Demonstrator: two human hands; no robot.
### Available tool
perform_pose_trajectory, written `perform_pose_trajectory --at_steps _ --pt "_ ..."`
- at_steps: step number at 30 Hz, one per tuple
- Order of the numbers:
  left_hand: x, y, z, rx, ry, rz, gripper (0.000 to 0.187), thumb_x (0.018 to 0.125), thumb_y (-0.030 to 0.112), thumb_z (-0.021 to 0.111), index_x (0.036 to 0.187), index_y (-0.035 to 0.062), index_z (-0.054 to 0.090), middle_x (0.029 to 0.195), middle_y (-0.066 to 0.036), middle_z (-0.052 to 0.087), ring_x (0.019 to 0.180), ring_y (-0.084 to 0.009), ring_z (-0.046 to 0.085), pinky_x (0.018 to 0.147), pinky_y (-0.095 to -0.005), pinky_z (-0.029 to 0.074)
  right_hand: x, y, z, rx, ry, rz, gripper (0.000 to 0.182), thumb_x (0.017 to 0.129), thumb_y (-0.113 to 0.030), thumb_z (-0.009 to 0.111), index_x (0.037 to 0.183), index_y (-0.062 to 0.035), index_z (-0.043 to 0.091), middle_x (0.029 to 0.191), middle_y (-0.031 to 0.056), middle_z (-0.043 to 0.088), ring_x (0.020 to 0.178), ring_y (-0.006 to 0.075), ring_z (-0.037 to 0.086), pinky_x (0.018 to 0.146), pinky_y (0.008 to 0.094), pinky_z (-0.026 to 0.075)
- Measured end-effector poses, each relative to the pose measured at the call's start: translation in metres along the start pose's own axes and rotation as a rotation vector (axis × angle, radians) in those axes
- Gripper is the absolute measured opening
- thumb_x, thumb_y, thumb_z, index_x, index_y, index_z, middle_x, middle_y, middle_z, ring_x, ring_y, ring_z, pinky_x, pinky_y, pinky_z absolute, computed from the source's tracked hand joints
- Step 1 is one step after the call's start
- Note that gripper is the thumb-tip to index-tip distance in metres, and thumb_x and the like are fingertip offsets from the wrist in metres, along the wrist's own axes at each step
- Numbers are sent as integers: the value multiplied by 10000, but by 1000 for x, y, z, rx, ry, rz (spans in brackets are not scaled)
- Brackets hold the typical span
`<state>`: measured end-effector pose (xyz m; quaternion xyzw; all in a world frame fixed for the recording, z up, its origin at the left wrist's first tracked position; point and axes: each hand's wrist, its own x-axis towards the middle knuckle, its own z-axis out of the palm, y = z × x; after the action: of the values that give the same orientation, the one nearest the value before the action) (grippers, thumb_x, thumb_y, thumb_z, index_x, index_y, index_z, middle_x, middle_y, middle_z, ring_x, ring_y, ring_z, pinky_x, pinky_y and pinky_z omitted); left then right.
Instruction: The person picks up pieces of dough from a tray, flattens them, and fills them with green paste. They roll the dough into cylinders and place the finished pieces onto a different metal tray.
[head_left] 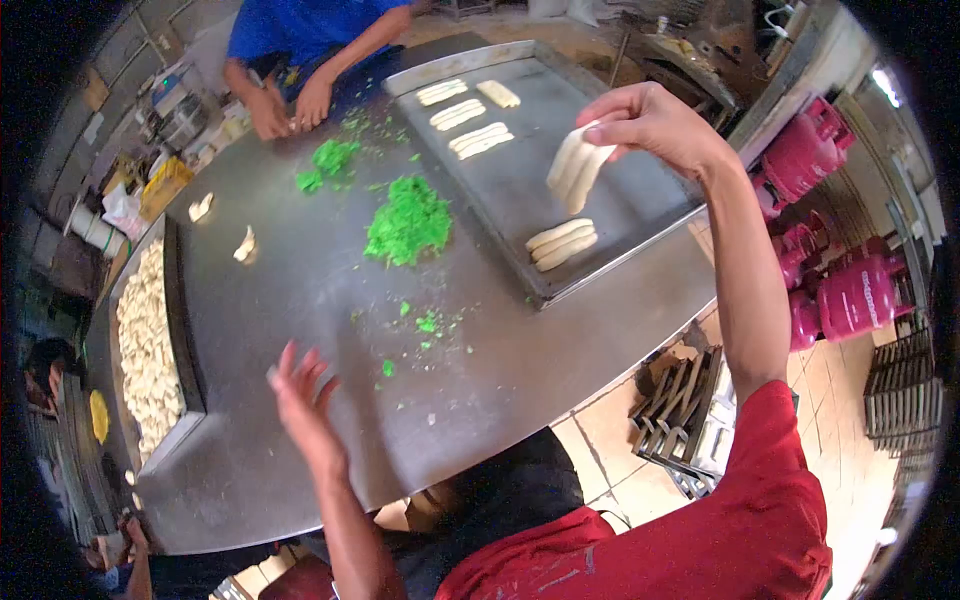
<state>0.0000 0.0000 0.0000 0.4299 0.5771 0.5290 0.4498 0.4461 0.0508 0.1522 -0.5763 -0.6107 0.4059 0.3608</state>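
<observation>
My right hand [650, 125] pinches a piece of ridged pale dough [578, 170] by its upper end, and the piece hangs above a dark metal tray [545, 110]. Just below it, a ridged dough piece [561, 244] lies near the tray's front corner. Several similar pieces [481, 140] rest toward the tray's far left side. My left hand [305, 395] hovers over the metal table [300, 270], fingers spread, holding nothing. Green shreds [409, 221] form a heap between the hands, left of the tray.
A tray of many small dough pieces [148, 350] stands at the left. Across the table, a person in blue [300, 30] has both hands over the surface. Pink gas cylinders [855, 295] and stacked metal racks [680, 410] are on the floor at right.
</observation>
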Motion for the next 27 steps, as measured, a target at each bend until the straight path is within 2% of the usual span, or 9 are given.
perform_pose_trajectory --at_steps 5,11,17,20,21,23,24,26,27 --pt "-9 -37 -83 130 344 -9 522 985 467 386 1329 94 506 1114 -82 591 983 -176 551 859 -356 447 -1 80 -100 -137 161 192 268 797 -148 751 1008 5 686 874 33 676 757 85 624 655 211 523" --pt "-21 -61 -193 342 488 91 494 968 434 417 1333 116 518 1138 -97 590 973 -193 557 852 -370 458 -6 155 -156 -186 285 334 228 755 -105 773 951 -15 699 849 45 685 725 106 640 610 222 551" --pt "-37 -61 -230 421 535 65 551 971 507 398 1343 118 515 1149 -114 587 1008 -216 552 895 -398 438 -6 176 -151 -46 313 382 263 808 -102 722 1050 -13 670 882 36 669 718 96 610 570 229 508" --pt "-38 -65 -235 383 543 61 572 968 534 399 1340 116 518 1156 -114 585 1019 -217 548 905 -409 428 -3 213 -148 -214 166 595 460 793 -117 693 1230 -16 589 884 52 667 674 109 588 504 235 476" --pt "-38 -65 -233 350 558 30 571 966 534 406 1335 115 522 1152 -112 586 1011 -213 550 896 -407 430 -1 215 -138 -523 237 613 564 743 -81 669 1292 -27 551 924 120 678 753 197 642 599 310 532" --pt "-37 -68 -233 317 575 3 569 964 535 412 1329 113 526 1148 -109 587 1004 -210 552 888 -406 433 7 250 -134 -957 298 302 644 687 -33 658 1318 -35 530 1015 174 675 914 292 653 804 379 535" --pt "-38 -70 -234 327 576 3 570 963 535 415 1323 109 529 1142 -107 591 989 -207 555 880 -405 436 8 242 -126 -956 296 298 644 687 -33 658 1318 -35 530 1015 174 675 914 292 653 804 379 535" --pt "-39 -77 -236 389 553 46 564 967 524 412 1317 98 525 1110 -100 602 967 -198 565 859 -402 443 7 211 -88 -903 44 170 616 642 -10 670 1248 -42 571 1129 182 635 1089 345 587 976 403 454" --pt "-41 -78 -235 387 556 45 564 967 524 412 1317 98 525 1110 -100 602 967 -198 565 859 -402 443 7 204 -69 -905 42 167 616 642 -10 670 1248 -42 571 1129 182 635 1089 345 587 976 403 454"
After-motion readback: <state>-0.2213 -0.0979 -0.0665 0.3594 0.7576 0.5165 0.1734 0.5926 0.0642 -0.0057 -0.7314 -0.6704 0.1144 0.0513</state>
